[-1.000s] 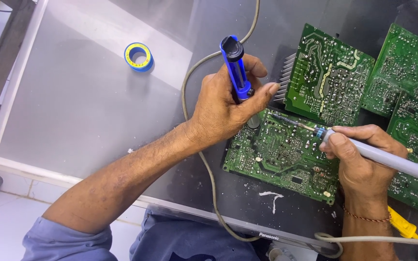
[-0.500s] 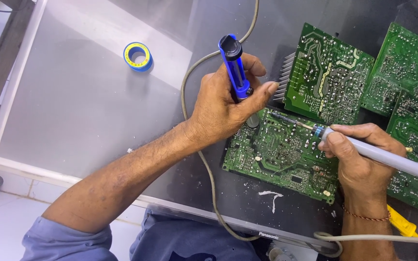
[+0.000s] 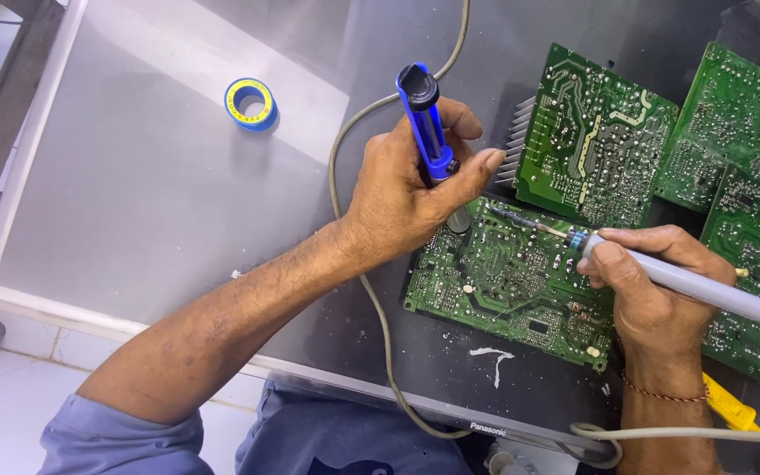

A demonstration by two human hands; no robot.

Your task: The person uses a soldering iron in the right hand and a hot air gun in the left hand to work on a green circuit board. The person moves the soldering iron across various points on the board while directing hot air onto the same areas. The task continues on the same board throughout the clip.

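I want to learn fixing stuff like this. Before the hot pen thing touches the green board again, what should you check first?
1. Soldering iron held firmly in the right hand: ok.
2. Iron's tip over the circuit board being worked on, away from fingers: ok.
3. Blue desoldering pump ready in the left hand, nozzle down at the board: ok.
4. Pump cocked and ready to fire: cannot tell.
5. Grey cable kept away from the iron's tip: ok; it runs under the left wrist, off to the side.
6. Board lying flat and steady on the dark panel: seems ok, no clamp visible.
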